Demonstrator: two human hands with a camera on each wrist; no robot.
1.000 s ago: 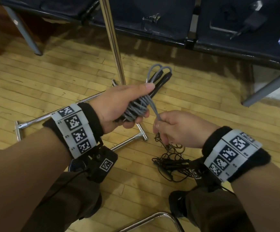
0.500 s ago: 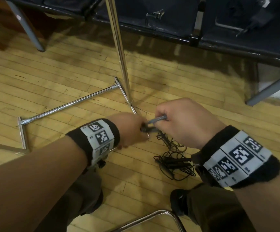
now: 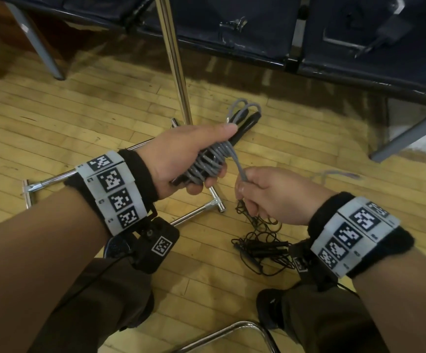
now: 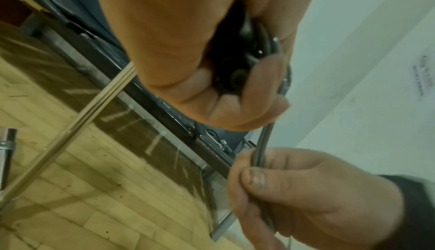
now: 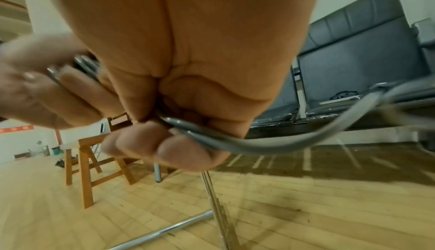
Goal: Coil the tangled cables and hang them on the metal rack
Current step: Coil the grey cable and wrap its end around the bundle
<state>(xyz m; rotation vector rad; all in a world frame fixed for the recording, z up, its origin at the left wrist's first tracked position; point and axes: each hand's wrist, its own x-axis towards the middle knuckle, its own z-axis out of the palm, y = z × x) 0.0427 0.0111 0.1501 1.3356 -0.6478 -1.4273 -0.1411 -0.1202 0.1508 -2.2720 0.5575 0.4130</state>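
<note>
My left hand [image 3: 194, 159] grips a folded bundle of grey and black cable [image 3: 242, 118], with grey turns wound round its middle [image 3: 211, 161]. The bundle's looped end sticks out past my thumb. My right hand [image 3: 270, 192] pinches the free grey cable end [image 3: 240, 169] just right of the bundle; the tail [image 5: 259, 144] trails out of my fist. A tangle of thin black cable [image 3: 260, 243] lies on the floor under my right wrist. The metal rack's upright pole [image 3: 173, 59] and floor bars [image 3: 54, 179] stand behind my left hand.
A row of dark blue seats [image 3: 245, 26] runs across the back, with a charger [image 3: 390, 29] on one. A chrome chair leg [image 3: 232, 332] curves near my knees. In the right wrist view a wooden stool [image 5: 94, 161] stands farther off on the wooden floor [image 3: 79, 110].
Half a second ago both hands were close together and turned over, winding the grey end round. Now my left hand has rolled back, showing the bundle, and my right hand has drawn away to the right.
</note>
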